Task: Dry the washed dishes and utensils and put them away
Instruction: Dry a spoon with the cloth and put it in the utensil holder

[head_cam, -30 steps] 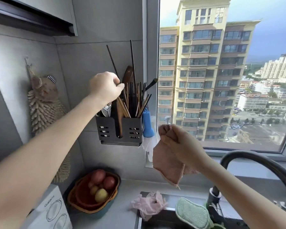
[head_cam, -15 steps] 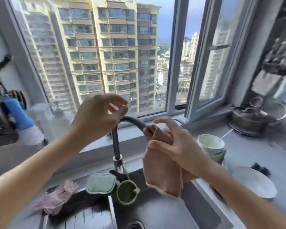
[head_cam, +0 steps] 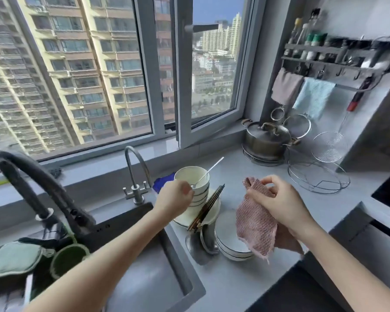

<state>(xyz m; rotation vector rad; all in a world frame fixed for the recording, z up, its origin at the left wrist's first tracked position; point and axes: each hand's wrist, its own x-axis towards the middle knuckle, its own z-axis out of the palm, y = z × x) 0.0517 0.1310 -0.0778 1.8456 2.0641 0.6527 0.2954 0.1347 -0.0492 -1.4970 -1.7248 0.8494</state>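
Beside the dark sink (head_cam: 153,273), left hand (head_cam: 178,197) pinches the long-handled metal spoon (head_cam: 208,172) leaning in the top white ceramic bowl (head_cam: 190,176); right hand (head_cam: 282,203) grips the pink woven cloth (head_cam: 254,224). Recommended: lift the spoon clear without tipping the bowl, then wipe it.

A stack of white bowls (head_cam: 196,194) with dark rim lines stands toward the worktop's back edge. A long thin spoon (head_cam: 208,171) leans in the top bowl, handle up and to the right. The left hand (head_cam: 175,200) is at its lower end, grip unclear. Dark chopsticks (head_cam: 206,207) lie bundled across a white plate (head_cam: 214,216). Nearer the front edge sit stacked shallow dishes (head_cam: 229,246). The right hand (head_cam: 282,206) pinches a hanging pink cloth (head_cam: 254,221).
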